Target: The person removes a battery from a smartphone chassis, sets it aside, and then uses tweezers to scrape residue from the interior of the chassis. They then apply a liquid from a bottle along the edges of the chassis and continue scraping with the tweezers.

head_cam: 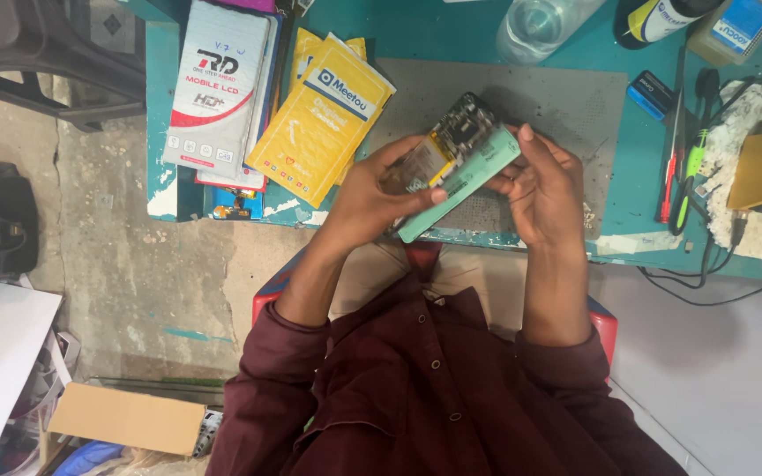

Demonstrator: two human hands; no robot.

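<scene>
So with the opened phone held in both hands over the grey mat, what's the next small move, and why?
Probably ease the green back cover a little further off the phone. The left hand grips the body with its circuit side showing, and the right hand pinches the cover's edge, which already sits askew, above the mat.

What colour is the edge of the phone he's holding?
Pale mint green, on the opened phone; seen from the head camera.
</scene>
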